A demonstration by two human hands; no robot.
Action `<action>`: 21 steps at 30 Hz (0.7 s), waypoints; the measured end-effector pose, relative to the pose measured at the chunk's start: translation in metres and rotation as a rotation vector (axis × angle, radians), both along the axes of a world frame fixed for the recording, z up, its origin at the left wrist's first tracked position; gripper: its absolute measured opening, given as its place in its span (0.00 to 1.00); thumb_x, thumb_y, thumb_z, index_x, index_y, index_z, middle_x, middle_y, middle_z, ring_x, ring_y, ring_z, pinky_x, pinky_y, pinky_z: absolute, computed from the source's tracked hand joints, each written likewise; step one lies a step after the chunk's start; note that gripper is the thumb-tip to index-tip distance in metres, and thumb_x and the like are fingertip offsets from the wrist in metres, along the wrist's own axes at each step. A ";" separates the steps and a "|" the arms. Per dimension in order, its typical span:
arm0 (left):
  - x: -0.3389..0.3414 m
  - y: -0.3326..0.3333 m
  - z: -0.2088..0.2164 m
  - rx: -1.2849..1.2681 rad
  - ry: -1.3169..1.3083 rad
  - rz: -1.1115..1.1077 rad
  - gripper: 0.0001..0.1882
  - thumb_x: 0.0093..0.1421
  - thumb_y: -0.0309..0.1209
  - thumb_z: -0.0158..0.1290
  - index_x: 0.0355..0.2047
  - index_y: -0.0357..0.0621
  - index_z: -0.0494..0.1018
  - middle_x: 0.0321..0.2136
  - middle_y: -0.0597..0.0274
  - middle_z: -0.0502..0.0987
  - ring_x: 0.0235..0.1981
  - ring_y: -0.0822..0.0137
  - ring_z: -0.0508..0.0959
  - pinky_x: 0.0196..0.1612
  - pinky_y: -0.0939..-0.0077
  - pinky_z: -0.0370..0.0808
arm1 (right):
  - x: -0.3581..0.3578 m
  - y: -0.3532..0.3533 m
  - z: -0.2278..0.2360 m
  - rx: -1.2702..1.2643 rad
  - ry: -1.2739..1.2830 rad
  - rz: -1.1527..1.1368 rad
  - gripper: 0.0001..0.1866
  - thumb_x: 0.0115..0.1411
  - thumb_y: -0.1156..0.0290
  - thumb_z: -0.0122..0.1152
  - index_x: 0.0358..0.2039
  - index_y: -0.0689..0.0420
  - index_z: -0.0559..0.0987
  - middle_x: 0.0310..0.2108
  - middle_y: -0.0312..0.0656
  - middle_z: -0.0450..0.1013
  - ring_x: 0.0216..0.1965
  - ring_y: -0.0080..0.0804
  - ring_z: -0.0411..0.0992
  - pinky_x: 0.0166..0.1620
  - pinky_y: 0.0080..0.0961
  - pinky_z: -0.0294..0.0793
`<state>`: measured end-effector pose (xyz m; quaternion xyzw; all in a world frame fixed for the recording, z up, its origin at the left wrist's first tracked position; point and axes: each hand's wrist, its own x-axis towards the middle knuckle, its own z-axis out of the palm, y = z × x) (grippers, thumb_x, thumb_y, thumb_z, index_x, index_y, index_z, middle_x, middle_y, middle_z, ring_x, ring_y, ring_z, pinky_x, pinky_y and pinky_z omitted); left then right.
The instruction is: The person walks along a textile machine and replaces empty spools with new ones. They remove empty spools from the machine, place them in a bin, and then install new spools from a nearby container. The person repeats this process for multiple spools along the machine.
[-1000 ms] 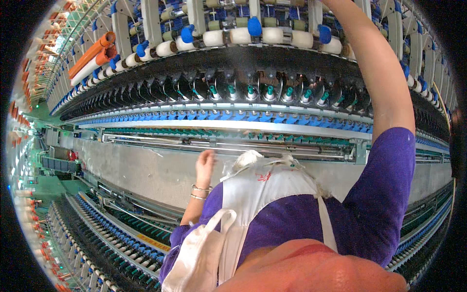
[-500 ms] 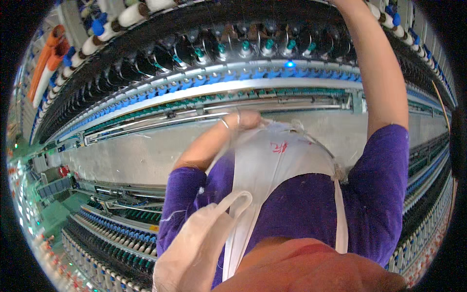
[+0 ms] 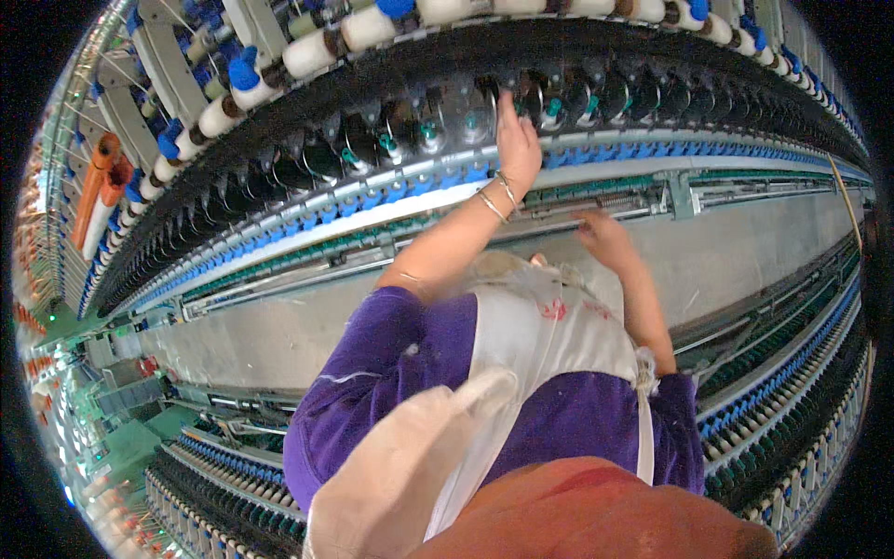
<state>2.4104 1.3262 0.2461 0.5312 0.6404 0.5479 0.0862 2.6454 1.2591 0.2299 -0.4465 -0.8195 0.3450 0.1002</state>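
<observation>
My left hand (image 3: 519, 149), with thin bangles at the wrist, reaches up to the row of spindles on a spinning frame. Its fingers are stretched out, beside a green-topped bobbin (image 3: 552, 110); no held thing shows. My right hand (image 3: 607, 240) is lower, over the metal rail in front of my apron. Its fingers are curled and slightly blurred, and whatever they may pinch is too small to make out. The white apron (image 3: 521, 345) with red marks hangs at my front, its upper pocket edge bunched.
White roving rolls (image 3: 371, 30) with blue parts line the top of the frame. A blue-and-silver rail (image 3: 372, 200) runs below the spindles. Orange and white tubes (image 3: 101, 191) stand at far left. Behind me is another spinning frame (image 3: 228, 494), across the grey floor (image 3: 251, 345).
My left hand has risen from the apron to the spindles. My right arm has come down from the top of the frame to the apron's front. The view has shifted slightly.
</observation>
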 end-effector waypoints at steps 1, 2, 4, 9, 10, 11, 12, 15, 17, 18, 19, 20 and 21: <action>0.000 0.010 -0.005 -0.078 -0.056 0.024 0.25 0.62 0.23 0.41 0.59 0.27 0.53 0.53 0.34 0.64 0.53 0.39 0.66 0.54 0.57 0.66 | 0.005 -0.002 0.000 -0.011 0.000 -0.052 0.17 0.52 0.68 0.60 0.43 0.57 0.77 0.38 0.50 0.75 0.36 0.45 0.75 0.40 0.37 0.74; 0.000 0.018 -0.010 -0.140 -0.109 0.022 0.23 0.63 0.24 0.41 0.57 0.27 0.55 0.50 0.34 0.66 0.50 0.39 0.68 0.51 0.56 0.67 | 0.009 -0.005 -0.001 -0.012 0.039 -0.088 0.16 0.52 0.67 0.60 0.42 0.57 0.78 0.37 0.50 0.76 0.36 0.46 0.75 0.40 0.38 0.74; 0.000 0.029 -0.010 -0.176 -0.146 0.079 0.16 0.63 0.26 0.43 0.50 0.31 0.60 0.39 0.36 0.71 0.41 0.39 0.72 0.45 0.55 0.69 | 0.014 -0.009 -0.009 -0.036 0.056 -0.121 0.13 0.52 0.67 0.60 0.38 0.57 0.79 0.36 0.50 0.76 0.36 0.47 0.75 0.40 0.38 0.74; -0.008 0.033 0.063 0.304 -0.040 -0.038 0.08 0.64 0.26 0.45 0.40 0.34 0.61 0.31 0.47 0.69 0.34 0.50 0.71 0.42 0.61 0.68 | 0.026 -0.002 -0.072 0.111 -0.221 -0.093 0.11 0.54 0.68 0.60 0.38 0.57 0.79 0.40 0.50 0.75 0.40 0.46 0.74 0.43 0.33 0.73; -0.011 0.029 0.086 0.362 0.033 -0.005 0.07 0.64 0.26 0.45 0.40 0.36 0.62 0.28 0.52 0.69 0.29 0.57 0.71 0.37 0.65 0.70 | 0.024 0.004 -0.089 0.025 -0.279 -0.120 0.15 0.55 0.71 0.60 0.43 0.58 0.78 0.42 0.50 0.75 0.43 0.43 0.74 0.45 0.28 0.73; -0.016 0.020 0.106 0.371 -0.036 -0.107 0.07 0.65 0.27 0.45 0.41 0.38 0.62 0.26 0.57 0.70 0.24 0.66 0.70 0.32 0.72 0.70 | 0.018 0.012 -0.107 -0.061 -0.101 -0.135 0.15 0.56 0.70 0.59 0.44 0.58 0.78 0.42 0.48 0.75 0.42 0.41 0.75 0.45 0.28 0.73; -0.024 0.006 0.123 0.327 -0.072 -0.191 0.08 0.66 0.28 0.44 0.43 0.39 0.62 0.26 0.60 0.69 0.23 0.72 0.69 0.29 0.77 0.69 | 0.009 0.020 -0.124 -0.138 0.077 -0.153 0.15 0.58 0.69 0.59 0.45 0.59 0.77 0.42 0.46 0.75 0.42 0.38 0.75 0.45 0.27 0.73; -0.030 -0.046 0.135 0.237 -0.429 -0.396 0.11 0.66 0.29 0.45 0.47 0.41 0.62 0.24 0.62 0.68 0.23 0.72 0.68 0.27 0.79 0.68 | -0.035 0.047 -0.172 -0.525 0.501 -0.248 0.17 0.60 0.67 0.58 0.48 0.59 0.75 0.42 0.41 0.75 0.41 0.32 0.74 0.44 0.28 0.74; -0.029 -0.080 0.114 -0.064 -0.819 -0.376 0.10 0.66 0.29 0.46 0.47 0.42 0.64 0.24 0.63 0.68 0.22 0.73 0.67 0.26 0.81 0.67 | -0.074 0.057 -0.197 -0.855 0.538 -0.467 0.16 0.60 0.67 0.58 0.48 0.58 0.73 0.41 0.41 0.75 0.40 0.31 0.74 0.43 0.29 0.75; -0.028 -0.090 0.097 -0.186 -1.075 -0.364 0.09 0.66 0.30 0.46 0.45 0.43 0.65 0.24 0.63 0.68 0.21 0.73 0.66 0.25 0.82 0.66 | -0.091 0.062 -0.208 -1.104 0.644 -0.599 0.15 0.61 0.68 0.57 0.48 0.57 0.72 0.41 0.41 0.75 0.40 0.30 0.74 0.42 0.29 0.76; -0.027 -0.099 0.079 -0.377 -1.208 -0.250 0.08 0.67 0.31 0.45 0.43 0.42 0.66 0.24 0.64 0.67 0.21 0.73 0.66 0.26 0.80 0.66 | -0.109 0.065 -0.217 -1.136 0.577 -0.673 0.14 0.61 0.69 0.56 0.46 0.57 0.72 0.41 0.41 0.75 0.40 0.31 0.75 0.42 0.29 0.76; -0.029 -0.108 0.062 -0.528 -1.367 -0.174 0.08 0.67 0.33 0.44 0.41 0.41 0.66 0.24 0.65 0.67 0.22 0.72 0.66 0.27 0.78 0.67 | -0.129 0.070 -0.226 -1.162 0.536 -0.730 0.12 0.61 0.70 0.55 0.45 0.56 0.72 0.41 0.41 0.74 0.39 0.32 0.75 0.42 0.29 0.77; -0.035 -0.115 0.047 -0.509 -1.485 -0.158 0.10 0.67 0.35 0.43 0.40 0.41 0.67 0.24 0.65 0.67 0.22 0.71 0.66 0.27 0.77 0.67 | -0.145 0.074 -0.233 -1.184 0.494 -0.786 0.11 0.61 0.71 0.55 0.44 0.56 0.72 0.41 0.41 0.74 0.39 0.32 0.75 0.42 0.29 0.78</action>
